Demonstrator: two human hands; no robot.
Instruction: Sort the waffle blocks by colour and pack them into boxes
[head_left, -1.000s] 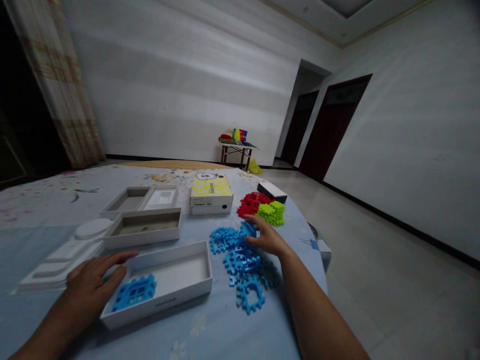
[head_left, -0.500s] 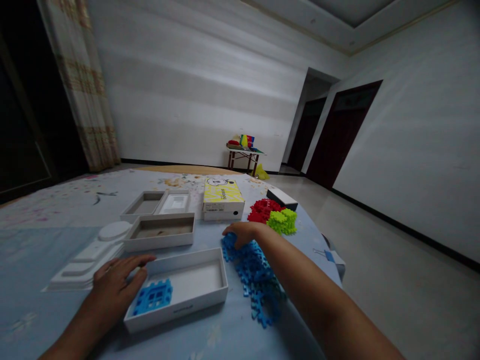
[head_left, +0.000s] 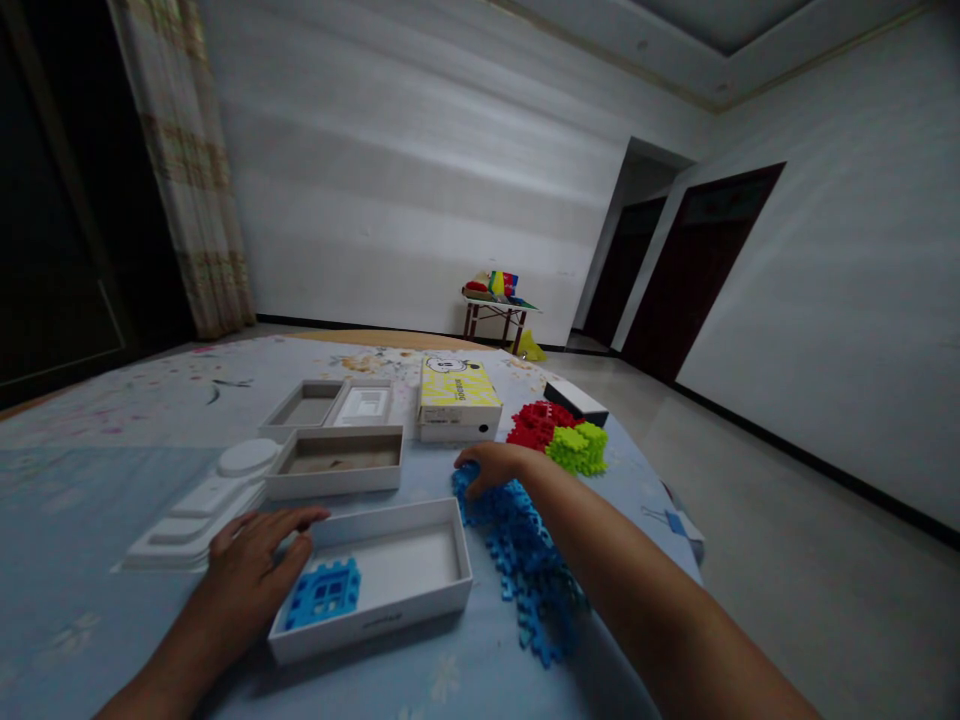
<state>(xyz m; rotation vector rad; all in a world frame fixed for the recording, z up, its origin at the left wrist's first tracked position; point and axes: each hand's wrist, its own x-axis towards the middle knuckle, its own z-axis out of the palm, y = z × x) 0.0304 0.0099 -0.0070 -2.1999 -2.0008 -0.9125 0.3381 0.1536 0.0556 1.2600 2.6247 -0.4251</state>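
Note:
A shallow white box point(head_left: 409, 560) lies at the front of the table, with a blue square window-like building piece point(head_left: 325, 592) flat in its left end. My left hand point(head_left: 259, 550) is at the box's left end, thumb over the inside and index finger along the far rim, gripping the corner. To the right of the box spreads a pile of blue toothed building pieces point(head_left: 521, 545). My right hand point(head_left: 487, 467) reaches to the far end of this pile, its thumb and fingers closed on a blue toothed building piece point(head_left: 463, 484). That piece is partly hidden by the hand.
Behind the white box stand a grey-lined box point(head_left: 337, 485), two smaller trays and white plastic inserts point(head_left: 199, 515). A yellow-and-white carton point(head_left: 459, 395) is further back. Red pieces point(head_left: 541, 422), green pieces point(head_left: 579, 448) and a black-topped box point(head_left: 576, 402) lie near the right edge.
The view has turned slightly left, so everything sits a little further right in it. Both hands keep nearly the same places, at the white box and at the blue pile.

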